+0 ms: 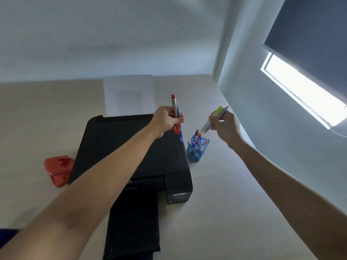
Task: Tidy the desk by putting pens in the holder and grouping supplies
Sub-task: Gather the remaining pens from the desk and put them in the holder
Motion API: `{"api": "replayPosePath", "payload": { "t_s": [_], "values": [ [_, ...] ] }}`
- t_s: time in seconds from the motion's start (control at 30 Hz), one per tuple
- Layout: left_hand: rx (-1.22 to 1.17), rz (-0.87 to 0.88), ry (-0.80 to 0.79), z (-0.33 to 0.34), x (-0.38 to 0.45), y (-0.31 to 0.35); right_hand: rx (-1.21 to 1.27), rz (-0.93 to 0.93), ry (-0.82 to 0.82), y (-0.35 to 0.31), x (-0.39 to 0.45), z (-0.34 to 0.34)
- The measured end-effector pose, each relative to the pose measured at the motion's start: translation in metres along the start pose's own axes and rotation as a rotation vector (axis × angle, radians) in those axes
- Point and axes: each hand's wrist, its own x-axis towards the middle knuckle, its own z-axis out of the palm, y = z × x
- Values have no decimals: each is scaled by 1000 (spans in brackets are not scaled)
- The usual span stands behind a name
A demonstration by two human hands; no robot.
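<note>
Landmark: blue mesh pen holder [196, 149], standing on the pale desk [216, 203], just right of the black printer [131, 147]. The holder already has several pens in it, caps up, one with a red tip; exact count unclear from blur.

Left hand [167, 120] is up and left of the holder, above the printer's lid. Fingers are curled and pressed together around two pens held near upright: a grey pen with red ends [174, 104] and a blue pen [180, 136] beside it, its lower end hanging down toward the holder's left side but not touching it.

Right hand [224, 124] is up and right of the holder, raised over the desk. Fingers pinch a small bunch of markers: a yellow-green highlighter [217, 111] and a purple marker [223, 112], tilted, with their pale lower ends pointing down-left toward the holder's opening, above it and clear of it. How many markers are in the bunch, cannot tell.

Red hole punch [59, 169] sits on the desk far left of the holder, on the other side of the printer, touching or nearly touching the printer's left edge. White paper sheet [129, 94] lies flat behind the printer, up and left of the holder. Window with dark roller blind [309, 40] is on the wall, far right of the holder.
</note>
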Motion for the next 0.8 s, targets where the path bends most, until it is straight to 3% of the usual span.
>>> {"api": "replayPosePath", "payload": {
  "t_s": [0.23, 0.43, 0.63, 0.8],
  "values": [
    [87, -61, 101, 71, 61, -28, -14, 109, 8, 66, 29, 7],
    [141, -142, 60, 107, 97, -57, -87, 132, -75, 97, 52, 40],
    [184, -261, 67, 125, 110, -81, -202, 93, -162, 123, 57, 54],
    [120, -165, 39, 117, 117, -74, -149, -78, -107, 127, 55, 48]
  ]
}}
